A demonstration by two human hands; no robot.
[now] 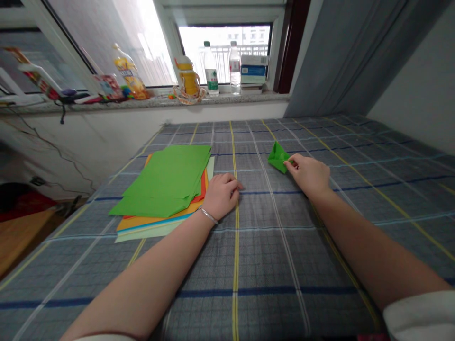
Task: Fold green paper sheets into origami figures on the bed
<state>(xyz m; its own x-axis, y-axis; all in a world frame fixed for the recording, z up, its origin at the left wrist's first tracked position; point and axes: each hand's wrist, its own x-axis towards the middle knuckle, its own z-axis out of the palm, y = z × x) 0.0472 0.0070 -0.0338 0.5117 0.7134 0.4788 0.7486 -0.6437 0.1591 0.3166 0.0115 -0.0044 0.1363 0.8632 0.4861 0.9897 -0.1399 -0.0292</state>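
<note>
A small folded green paper piece (276, 156), with raised pointed sides like a paper boat, rests on or just over the plaid cloth. My right hand (308, 174) pinches its near right corner between thumb and fingertips. To the left, my left hand (222, 193) lies on the cloth with loosely bent fingers and nothing in them. It sits beside the right edge of a stack of coloured paper (167, 175). Green sheets top that stack, with orange, red, blue and pale green edges showing underneath. A silver bangle (209, 216) circles my left wrist.
The plaid cloth (263, 265) covers the wide surface. Behind it, a windowsill (159, 100) holds a yellow cup (188, 78), two clear bottles, an orange drink bottle (131, 73) and a blue-and-white box (253, 70). A grey curtain (341, 57) hangs at right.
</note>
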